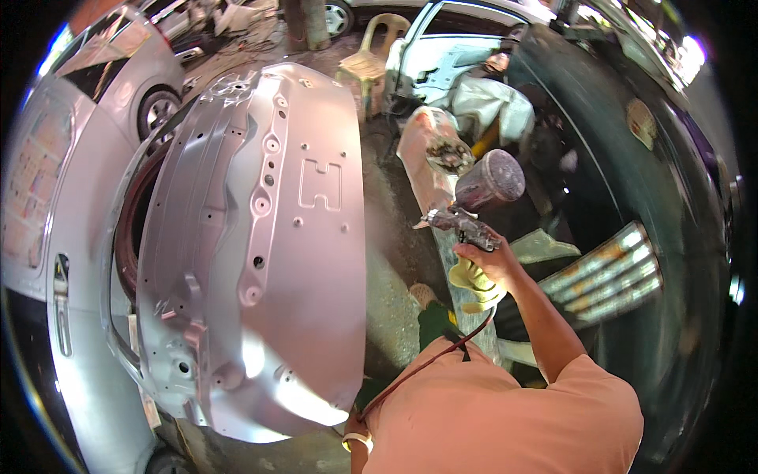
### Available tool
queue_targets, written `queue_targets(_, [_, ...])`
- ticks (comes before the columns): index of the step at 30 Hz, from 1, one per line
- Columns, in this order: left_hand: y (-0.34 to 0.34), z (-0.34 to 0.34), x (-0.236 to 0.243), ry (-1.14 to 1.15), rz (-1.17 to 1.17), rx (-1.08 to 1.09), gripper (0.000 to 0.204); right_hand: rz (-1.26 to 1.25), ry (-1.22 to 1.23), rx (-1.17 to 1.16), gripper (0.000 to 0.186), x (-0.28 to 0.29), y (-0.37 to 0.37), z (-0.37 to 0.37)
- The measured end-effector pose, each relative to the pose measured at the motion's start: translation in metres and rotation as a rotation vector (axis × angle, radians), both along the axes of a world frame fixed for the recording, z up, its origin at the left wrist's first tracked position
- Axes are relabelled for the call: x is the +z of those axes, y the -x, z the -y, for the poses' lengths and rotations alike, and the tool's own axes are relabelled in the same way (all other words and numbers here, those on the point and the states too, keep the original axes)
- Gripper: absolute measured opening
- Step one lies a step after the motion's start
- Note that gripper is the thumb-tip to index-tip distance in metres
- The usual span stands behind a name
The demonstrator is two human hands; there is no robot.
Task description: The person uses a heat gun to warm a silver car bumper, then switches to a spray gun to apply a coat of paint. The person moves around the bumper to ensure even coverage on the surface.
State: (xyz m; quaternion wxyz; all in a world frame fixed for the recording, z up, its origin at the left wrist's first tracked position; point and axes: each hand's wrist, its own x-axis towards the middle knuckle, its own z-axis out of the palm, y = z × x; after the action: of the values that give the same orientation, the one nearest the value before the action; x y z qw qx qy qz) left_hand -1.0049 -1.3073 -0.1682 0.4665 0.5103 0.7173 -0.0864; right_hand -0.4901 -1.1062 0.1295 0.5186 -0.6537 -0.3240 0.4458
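While the right hand (483, 265) is clamped around the grey metal spray gun (466, 221) with its dark round cup on top, its nozzle faces the raised silver car boot lid (260, 245) off to the left. Keeping the gun square to that ribbed, glossy inner panel looks wise. A thin red hose (418, 367) trails down to the left hand (357, 430) at the lower edge; its grip I cannot tell.

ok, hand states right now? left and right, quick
Left hand: only partly in view at the lower edge by the silver panel; grip cannot be told.
Right hand: closed on the spray gun.
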Motion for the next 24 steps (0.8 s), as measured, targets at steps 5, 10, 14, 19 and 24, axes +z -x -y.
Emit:
queue_targets(5, [-0.133,-0.022,0.002,-0.050,0.017,0.043,0.032,0.198,0.043,0.352,0.043,-0.036,-0.089,-0.098])
queue_targets(10, [-0.230,-0.060,0.020,-0.016,-0.010,0.146,0.035,0.521,-0.011,0.664,0.063,-0.061,-0.144,-0.150])
queue_targets(14, [-0.248,-0.061,-0.019,0.018,0.088,0.209,0.039,0.361,0.196,0.715,0.074,-0.052,-0.180,-0.216])
queue_targets(19, [-0.297,-0.096,-0.028,0.106,0.181,0.164,0.039,0.300,0.081,0.554,0.077,-0.092,-0.232,-0.333])
queue_targets(24, [-0.398,-0.221,0.082,0.202,0.128,0.004,0.032,0.373,-0.106,0.364,0.063,-0.146,-0.295,-0.463])
